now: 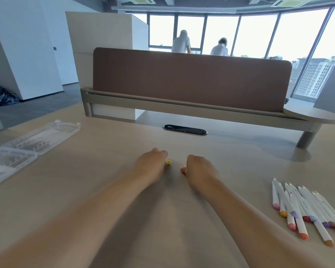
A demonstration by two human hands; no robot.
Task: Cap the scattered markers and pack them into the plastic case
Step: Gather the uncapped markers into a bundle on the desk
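Note:
My left hand [152, 162] lies curled in the middle of the table and holds a small yellow piece [168, 162], which pokes out on its right side; the rest of that piece is hidden in the fist. A short gap away, my right hand [198, 171] is curled too, with an orange tip [183, 166] showing at its fingers. What each hand holds beyond these bits is hidden. Several white markers [302, 206] with coloured caps lie in a loose heap at the right. The clear plastic case [45, 137] lies open at the far left.
The pale wooden table [104, 180] carries a black cable slot [185, 129] at its far side, below a brown divider panel [190, 80]. Two people stand by the windows behind it. A second clear tray half [10, 159] adjoins the case at the left edge.

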